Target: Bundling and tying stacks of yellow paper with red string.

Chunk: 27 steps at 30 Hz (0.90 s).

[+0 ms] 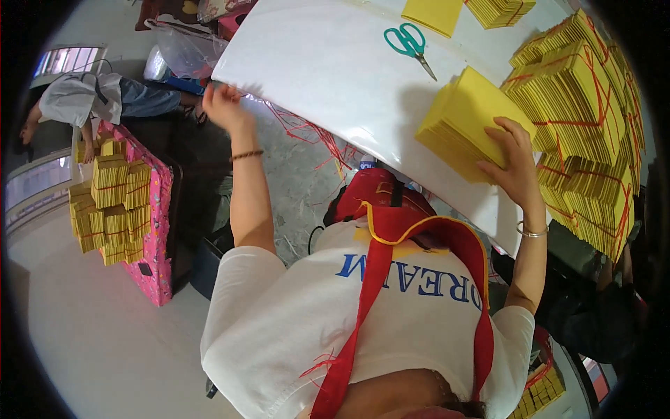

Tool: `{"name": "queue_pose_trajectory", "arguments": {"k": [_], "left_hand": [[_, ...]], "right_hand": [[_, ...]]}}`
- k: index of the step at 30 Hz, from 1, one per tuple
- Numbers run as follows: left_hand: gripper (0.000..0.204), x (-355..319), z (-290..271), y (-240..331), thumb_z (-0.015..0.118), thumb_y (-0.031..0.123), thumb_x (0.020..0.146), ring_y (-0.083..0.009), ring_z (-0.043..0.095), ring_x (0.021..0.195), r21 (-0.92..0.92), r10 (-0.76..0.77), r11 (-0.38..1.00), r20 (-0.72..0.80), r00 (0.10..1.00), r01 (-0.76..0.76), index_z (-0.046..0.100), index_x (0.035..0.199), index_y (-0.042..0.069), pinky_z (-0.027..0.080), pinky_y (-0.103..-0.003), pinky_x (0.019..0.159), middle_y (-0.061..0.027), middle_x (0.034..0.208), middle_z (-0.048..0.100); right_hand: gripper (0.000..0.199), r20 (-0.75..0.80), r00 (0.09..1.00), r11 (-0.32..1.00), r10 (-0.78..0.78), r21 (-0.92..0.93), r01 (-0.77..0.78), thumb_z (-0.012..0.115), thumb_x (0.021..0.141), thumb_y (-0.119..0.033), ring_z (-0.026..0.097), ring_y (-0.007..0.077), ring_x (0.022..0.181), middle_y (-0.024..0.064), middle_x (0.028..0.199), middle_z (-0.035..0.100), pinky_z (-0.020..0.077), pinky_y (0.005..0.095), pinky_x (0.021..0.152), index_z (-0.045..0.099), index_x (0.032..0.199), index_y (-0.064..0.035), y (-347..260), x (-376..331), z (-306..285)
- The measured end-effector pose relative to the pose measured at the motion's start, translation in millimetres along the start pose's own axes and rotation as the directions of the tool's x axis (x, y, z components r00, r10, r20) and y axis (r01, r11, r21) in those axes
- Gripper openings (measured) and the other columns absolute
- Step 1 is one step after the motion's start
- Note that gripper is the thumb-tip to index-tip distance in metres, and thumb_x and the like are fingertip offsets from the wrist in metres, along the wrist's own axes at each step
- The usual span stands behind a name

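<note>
A thick stack of yellow paper sheets point(457, 115) sits on the white-covered table point(314, 63), toward its right side. My right hand point(513, 157) rests on the near right part of this stack with its fingers spread and bent, a bangle on the wrist. Out to the left, my left hand point(227, 108) is raised by the table's left corner, fingers curled in and slightly blurred; whether something is in them is hidden. Just right of that hand, thin red strings point(300, 129) hang along the table edge. Green-handled scissors point(408, 45) lie beyond the stack.
String-tied yellow bundles point(579, 105) are piled high at the right. Flat yellow sheets point(433, 14) lie at the far edge. Further left, more bundles point(115, 188) stand on a pink-covered table point(157, 244), near another person point(91, 98). A plastic bag point(185, 52) is beyond my left hand.
</note>
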<state>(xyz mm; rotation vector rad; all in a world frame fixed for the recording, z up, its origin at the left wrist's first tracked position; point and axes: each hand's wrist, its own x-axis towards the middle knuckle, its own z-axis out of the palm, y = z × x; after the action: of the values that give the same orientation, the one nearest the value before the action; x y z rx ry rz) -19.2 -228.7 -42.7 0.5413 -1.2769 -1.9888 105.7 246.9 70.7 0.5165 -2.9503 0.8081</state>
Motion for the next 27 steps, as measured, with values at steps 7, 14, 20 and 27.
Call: {"name": "queue_pose_trajectory", "arguments": {"k": [7, 14, 20, 27], "left_hand": [[0.014, 16, -106, -160, 0.048, 0.020, 0.080, -0.0156, 0.049, 0.051, 0.231, -0.545, 0.784, -0.185, 0.817, 0.576, 0.051, 0.077, 0.007, 0.033, -0.026, 0.039, -0.0060, 0.065, 0.054], [0.025, 36, -85, -249, 0.049, 0.025, 0.081, -0.0232, 0.058, 0.064, 0.342, -0.626, 0.734, 0.004, 0.780, 0.587, 0.055, 0.096, 0.005, 0.045, -0.031, 0.048, -0.0090, 0.079, 0.060], [0.025, 55, -95, -257, 0.049, 0.025, 0.081, -0.0228, 0.058, 0.064, 0.596, -0.694, 0.560, -0.041, 0.719, 0.575, 0.055, 0.095, 0.005, 0.045, -0.031, 0.049, -0.0091, 0.079, 0.060], [0.025, 57, -112, -251, 0.049, 0.025, 0.082, -0.0224, 0.058, 0.065, 0.697, -0.717, 0.460, -0.074, 0.693, 0.551, 0.055, 0.095, 0.004, 0.045, -0.031, 0.049, -0.0091, 0.079, 0.060]], "right_hand": [[0.028, -0.006, 0.970, 0.965, 0.243, 0.100, -0.241, 0.064, 0.068, -0.011, 0.041, 0.0259, 0.104, 0.0082, 0.112, 0.046, 0.0340, 0.0318, 0.087, 0.056, 0.094, -0.0052, -8, 16, -6], [0.019, 0.056, 0.935, 0.918, 0.351, 0.176, -0.356, 0.063, 0.070, -0.011, 0.040, 0.0211, 0.100, 0.0048, 0.104, 0.047, 0.0375, 0.0278, 0.077, 0.055, 0.087, -0.0055, -22, 20, -12], [0.012, 0.035, 0.908, 0.885, 0.417, 0.212, -0.414, 0.062, 0.073, -0.012, 0.041, 0.0220, 0.100, 0.0059, 0.100, 0.047, 0.0344, 0.0297, 0.083, 0.055, 0.080, -0.0049, -25, 26, -5], [0.013, 0.046, 0.848, 0.814, 0.528, 0.256, -0.521, 0.064, 0.072, -0.010, 0.040, 0.0209, 0.101, 0.0042, 0.101, 0.045, 0.0322, 0.0306, 0.085, 0.053, 0.076, -0.0054, -22, 31, 1]]}}
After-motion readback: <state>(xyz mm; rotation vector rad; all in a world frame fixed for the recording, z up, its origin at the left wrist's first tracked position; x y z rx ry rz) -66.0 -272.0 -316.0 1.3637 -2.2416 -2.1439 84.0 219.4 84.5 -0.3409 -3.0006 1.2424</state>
